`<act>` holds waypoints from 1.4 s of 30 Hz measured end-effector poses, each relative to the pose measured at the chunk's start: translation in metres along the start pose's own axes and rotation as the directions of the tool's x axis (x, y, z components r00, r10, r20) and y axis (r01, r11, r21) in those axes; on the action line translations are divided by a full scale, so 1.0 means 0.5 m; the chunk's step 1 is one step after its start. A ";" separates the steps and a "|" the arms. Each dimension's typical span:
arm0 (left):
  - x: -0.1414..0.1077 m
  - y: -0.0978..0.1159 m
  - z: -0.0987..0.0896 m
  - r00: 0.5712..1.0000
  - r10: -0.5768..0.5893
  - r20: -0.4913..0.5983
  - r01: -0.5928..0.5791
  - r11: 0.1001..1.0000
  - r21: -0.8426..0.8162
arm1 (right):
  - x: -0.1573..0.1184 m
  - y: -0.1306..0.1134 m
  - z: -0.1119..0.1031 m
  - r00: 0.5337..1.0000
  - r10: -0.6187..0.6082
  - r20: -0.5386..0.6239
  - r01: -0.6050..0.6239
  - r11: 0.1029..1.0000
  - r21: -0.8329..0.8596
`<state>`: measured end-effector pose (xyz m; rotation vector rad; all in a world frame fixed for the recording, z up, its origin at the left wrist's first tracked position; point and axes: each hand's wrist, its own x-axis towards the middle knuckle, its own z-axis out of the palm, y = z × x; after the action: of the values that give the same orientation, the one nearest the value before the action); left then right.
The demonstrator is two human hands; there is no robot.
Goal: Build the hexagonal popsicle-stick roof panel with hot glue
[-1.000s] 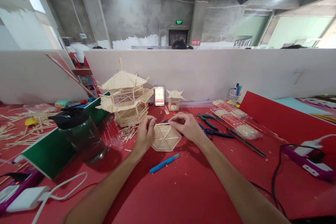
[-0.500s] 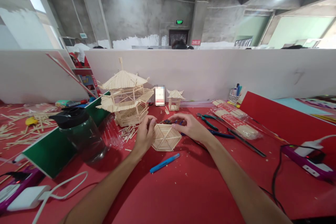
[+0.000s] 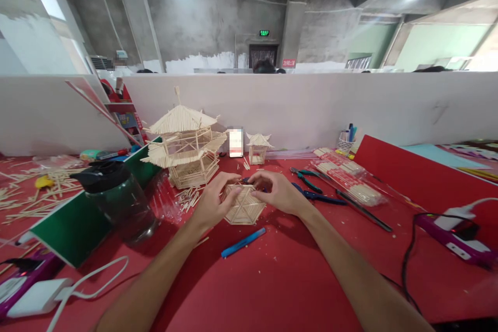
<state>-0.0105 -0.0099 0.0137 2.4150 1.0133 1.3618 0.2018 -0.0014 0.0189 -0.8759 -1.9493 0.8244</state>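
Left of frame: a dark translucent plastic bottle (image 3: 120, 207), then a tiered pale wooden-stick pavilion (image 3: 184, 148). Centre: the left hand (image 3: 213, 199) sets its thumb on a hexagonal pale wooden-stick piece (image 3: 245, 213); the right hand (image 3: 278, 192) does likewise opposite. Thumbs and forefingers stand apart; clamping cannot be confirmed. Right of centre: green-handled metal pliers (image 3: 310, 181).

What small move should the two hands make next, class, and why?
I would have the left hand and right hand gently press the far edge of the hexagonal stick piece. Both hands are at that edge, one on each side, with their thumbs over the top; how firmly they grip is hard to tell. The blue pen lies apart, nearer the wearer, so it seems out of the way.
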 end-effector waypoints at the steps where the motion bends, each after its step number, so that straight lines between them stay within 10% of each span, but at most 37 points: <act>1: 0.001 0.001 -0.001 0.999 0.037 0.011 -0.037 0.999 0.028 | -0.001 -0.001 0.002 1.000 -0.013 -0.006 0.013 1.000 -0.004; 42: 0.005 0.009 0.004 0.992 0.007 -0.128 0.000 0.999 0.053 | -0.001 -0.006 0.002 0.999 -0.030 -0.013 0.030 0.999 -0.022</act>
<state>-0.0060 -0.0115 0.0166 2.3938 1.0890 1.5267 0.2006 -0.0038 0.0208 -0.8609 -1.9591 0.7792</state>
